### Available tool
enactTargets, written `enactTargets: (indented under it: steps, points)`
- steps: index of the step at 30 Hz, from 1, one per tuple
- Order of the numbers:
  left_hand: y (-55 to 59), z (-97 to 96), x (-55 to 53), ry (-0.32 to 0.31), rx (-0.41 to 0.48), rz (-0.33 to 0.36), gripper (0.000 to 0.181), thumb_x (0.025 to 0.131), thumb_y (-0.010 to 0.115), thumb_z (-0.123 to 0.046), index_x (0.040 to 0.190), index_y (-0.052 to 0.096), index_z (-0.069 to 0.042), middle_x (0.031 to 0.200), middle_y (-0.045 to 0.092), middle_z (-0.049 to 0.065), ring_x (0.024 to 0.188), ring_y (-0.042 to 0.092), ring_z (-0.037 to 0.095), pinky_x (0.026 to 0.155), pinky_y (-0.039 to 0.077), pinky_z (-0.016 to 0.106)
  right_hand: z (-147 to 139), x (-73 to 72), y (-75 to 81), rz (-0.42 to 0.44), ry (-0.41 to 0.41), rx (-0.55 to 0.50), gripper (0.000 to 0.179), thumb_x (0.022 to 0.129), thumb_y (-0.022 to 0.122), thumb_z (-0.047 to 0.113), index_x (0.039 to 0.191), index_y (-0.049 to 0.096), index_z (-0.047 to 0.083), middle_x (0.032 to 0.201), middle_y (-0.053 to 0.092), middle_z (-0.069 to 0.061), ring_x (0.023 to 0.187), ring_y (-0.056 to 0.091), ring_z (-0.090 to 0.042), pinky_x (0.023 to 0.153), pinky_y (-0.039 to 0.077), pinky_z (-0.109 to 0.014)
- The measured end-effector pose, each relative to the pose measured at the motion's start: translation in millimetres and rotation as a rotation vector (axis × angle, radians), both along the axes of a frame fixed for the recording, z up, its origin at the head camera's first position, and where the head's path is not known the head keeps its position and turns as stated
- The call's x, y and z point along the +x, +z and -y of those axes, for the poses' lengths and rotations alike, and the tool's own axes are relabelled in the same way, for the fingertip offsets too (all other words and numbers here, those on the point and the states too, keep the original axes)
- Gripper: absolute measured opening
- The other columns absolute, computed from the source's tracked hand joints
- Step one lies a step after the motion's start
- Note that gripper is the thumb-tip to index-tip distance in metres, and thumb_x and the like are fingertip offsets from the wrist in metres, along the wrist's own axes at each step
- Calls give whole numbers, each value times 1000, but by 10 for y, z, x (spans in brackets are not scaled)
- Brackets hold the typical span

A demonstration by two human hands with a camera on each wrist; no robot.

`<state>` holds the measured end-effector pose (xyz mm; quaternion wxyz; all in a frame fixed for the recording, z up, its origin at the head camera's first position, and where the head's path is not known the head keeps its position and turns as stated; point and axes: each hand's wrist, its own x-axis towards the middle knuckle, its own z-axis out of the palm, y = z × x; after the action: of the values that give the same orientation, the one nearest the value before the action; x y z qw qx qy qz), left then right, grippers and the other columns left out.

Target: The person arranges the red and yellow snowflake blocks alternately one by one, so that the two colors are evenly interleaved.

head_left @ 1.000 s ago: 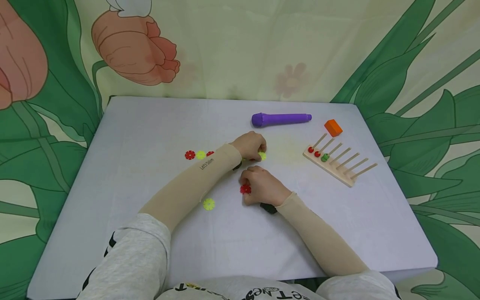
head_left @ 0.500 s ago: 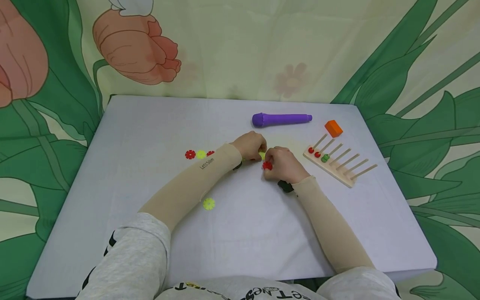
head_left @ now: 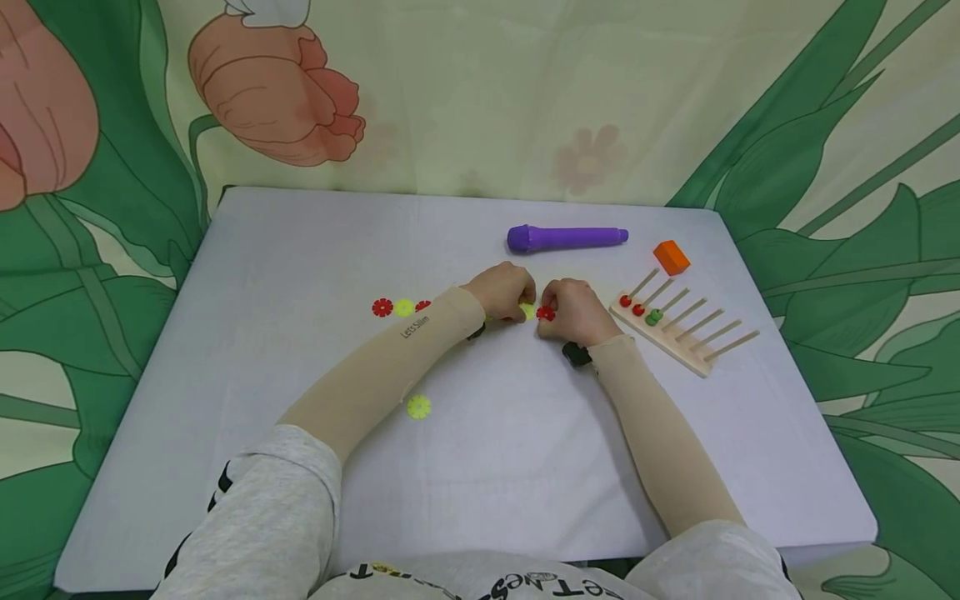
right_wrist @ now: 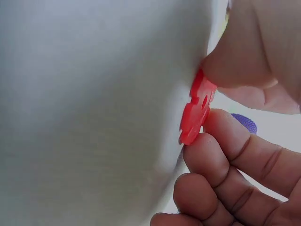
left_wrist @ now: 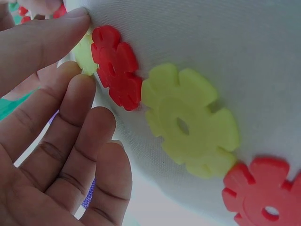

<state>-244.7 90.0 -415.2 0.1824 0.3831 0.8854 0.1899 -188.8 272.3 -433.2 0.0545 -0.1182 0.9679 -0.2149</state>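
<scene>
A row of flat plastic flower-shaped notched discs, alternately red and yellow, lies across the middle of the table, partly hidden by the left forearm. My left hand (head_left: 504, 289) pinches the edges of the yellow disc (left_wrist: 85, 55) at the row's right end between thumb and fingers. Beside it in the left wrist view lie a red disc (left_wrist: 116, 68) and a larger-looking yellow disc (left_wrist: 190, 122). Close on the right, my right hand (head_left: 577, 312) pinches a red disc (right_wrist: 198, 110) by its edges, low at the cloth. Whether the two held discs touch is unclear.
One loose yellow disc (head_left: 419, 407) lies nearer the body. Behind the hands is a purple toy microphone (head_left: 567, 238). To the right stand a wooden peg board (head_left: 667, 333) with red and green beads and an orange block (head_left: 671, 257). White cloth covers the table (head_left: 225, 467).
My right hand has carried the red disc away from the body and rightward, up to the row's right end. The left hand has stayed on its yellow disc.
</scene>
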Motion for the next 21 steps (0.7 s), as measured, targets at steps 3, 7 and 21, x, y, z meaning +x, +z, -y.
enactTargets:
  steps: [3, 7, 21]
  points:
    - [-14, -1, -3, 1, 1, 1, 27, 85, 84, -13, 111, 77, -6, 89, 67, 3, 85, 56, 14, 83, 50, 27, -7, -15, -4, 5, -7, -19, 27, 74, 80, 13, 97, 70, 3, 93, 69, -13, 85, 59, -26, 80, 48, -38]
    - [-35, -9, -16, 7, -8, -1, 29, 86, 84, -14, 113, 77, -7, 92, 69, 2, 87, 58, 13, 84, 51, 27, -24, 33, -14, -7, -44, -90, 24, 77, 79, 13, 99, 72, 5, 94, 71, -12, 86, 61, -26, 79, 50, -38]
    - [35, -12, -57, 6, -38, 73, 34, 90, 76, -12, 123, 73, -5, 124, 73, 7, 109, 62, 17, 104, 52, 33, 673, 781, -187, 184, 197, -608, 22, 93, 75, 8, 115, 78, 10, 100, 81, -5, 88, 71, -8, 77, 55, -21]
